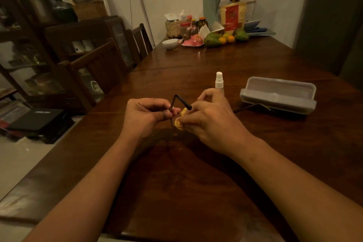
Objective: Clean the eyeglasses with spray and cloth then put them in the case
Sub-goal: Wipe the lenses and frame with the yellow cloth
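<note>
Two bare forearms [102, 182] reach out over the tabletop [186, 192], a dark, polished wood with a visible grain and a soft sheen. Above it, the left hand [145, 116] has its fingers curled in, pinching the eyeglasses [181, 101] by the frame. A thin dark temple arm juts up and bends at an angle. The lenses are mostly hidden between the two hands, so I cannot tell how clean they are. The right hand [212, 124] presses a small, crumpled yellow cloth [179, 122] against the glasses, thumb and fingers closed around it.

This looks like the wiping step. The spray bottle [219, 81], clear-bodied with a white pump top, stands upright on the tabletop just behind the right hand, with nobody holding it. To its right, well apart from the hands, the case [279, 94] lies open. It is a grey, hard-looking plastic shell with rounded corners, and nothing shows inside it.

The next move probably calls for a light rub over both lenses without bending the thin frame. After that the temples need folding flat, and the glasses must be carried right to the open case
</note>
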